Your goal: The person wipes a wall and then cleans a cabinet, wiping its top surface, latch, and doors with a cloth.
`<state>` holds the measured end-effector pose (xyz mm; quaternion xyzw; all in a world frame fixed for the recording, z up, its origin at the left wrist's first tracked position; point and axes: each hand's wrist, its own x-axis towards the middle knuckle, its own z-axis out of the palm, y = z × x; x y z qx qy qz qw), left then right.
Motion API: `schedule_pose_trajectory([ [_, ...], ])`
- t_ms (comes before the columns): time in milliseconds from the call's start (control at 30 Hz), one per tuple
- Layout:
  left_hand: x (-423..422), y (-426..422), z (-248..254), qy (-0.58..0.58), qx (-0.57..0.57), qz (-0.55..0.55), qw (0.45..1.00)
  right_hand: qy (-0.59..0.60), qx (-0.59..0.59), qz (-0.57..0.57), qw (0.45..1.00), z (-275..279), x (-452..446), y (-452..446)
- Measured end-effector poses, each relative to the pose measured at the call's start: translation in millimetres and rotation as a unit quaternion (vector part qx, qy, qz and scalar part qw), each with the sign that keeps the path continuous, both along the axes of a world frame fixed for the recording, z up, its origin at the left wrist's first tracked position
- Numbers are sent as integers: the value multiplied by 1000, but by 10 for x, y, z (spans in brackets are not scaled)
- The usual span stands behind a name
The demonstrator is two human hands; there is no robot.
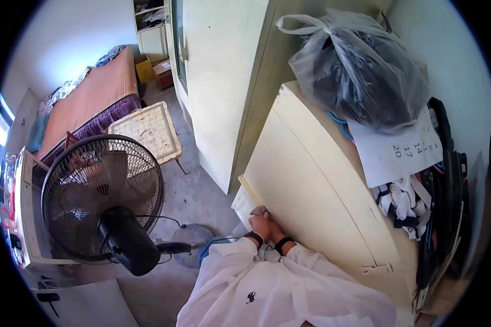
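Note:
My left hand (260, 226) is closed, knuckles up, low in front of my body. My right hand (276, 231) is against it, partly covered, and its fingers are hidden. Both wrists wear black bands. A small brownish shape (259, 211) shows just beyond the left knuckles; whether it is a fingertip or an object is unclear. Beside the hands, a pale, drawer-like part (244, 204) juts out from the side of the cream cabinet (311, 180). Whether either hand touches it cannot be made out.
A black fan (128, 240) stands at left, its cable trailing. Behind it are a low table (147, 128) and a bed (93, 101). A tall cream wardrobe (223, 71) rises ahead. On the cabinet lie a knotted plastic bag (365, 71), a numbered sheet (387, 158) and clothes (406, 204).

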<state>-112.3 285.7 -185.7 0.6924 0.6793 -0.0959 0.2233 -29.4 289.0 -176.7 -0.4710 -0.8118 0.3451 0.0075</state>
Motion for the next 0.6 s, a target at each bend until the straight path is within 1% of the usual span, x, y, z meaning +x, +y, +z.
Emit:
schedule_pose_trajectory([
  [33, -21, 42, -46, -3, 3, 0, 1000, -27, -31, 27, 999, 77, -44, 62],
  [133, -107, 171, -131, 6, 41, 21, 999, -24, -12, 11, 1000, 65, -200, 157],
  [200, -145, 246, -107, 58, 19, -16, 998, -25, -9, -1, 1000, 43, -297, 221],
  [233, -175, 274, -84, 61, 22, -18, 998, -26, -9, -9, 1000, 39, -332, 251],
  [300, -221, 305, -53, 116, 33, -62, 991, -31, -11, -24, 999, 37, -387, 302],
  [333, -242, 324, -86, 119, 34, -69, 990, -33, -13, -34, 999, 33, -410, 327],
  [400, -290, 366, -209, 130, 103, -50, 985, -38, -16, -55, 998, 23, -443, 360],
  [433, -319, 396, -322, 133, 104, -59, 984, -39, -17, -65, 997, 17, -458, 373],
  [500, -384, 478, -486, -4, 64, -16, 998, -49, -24, -89, 995, 26, -476, 379],
  [567, -450, 451, -153, 16, 51, -37, 998, -46, -26, -109, 993, -60, -481, 366],
  [600, -473, 446, -28, 32, 38, -50, 997, -17, -12, -126, 992, -76, -492, 358],
])
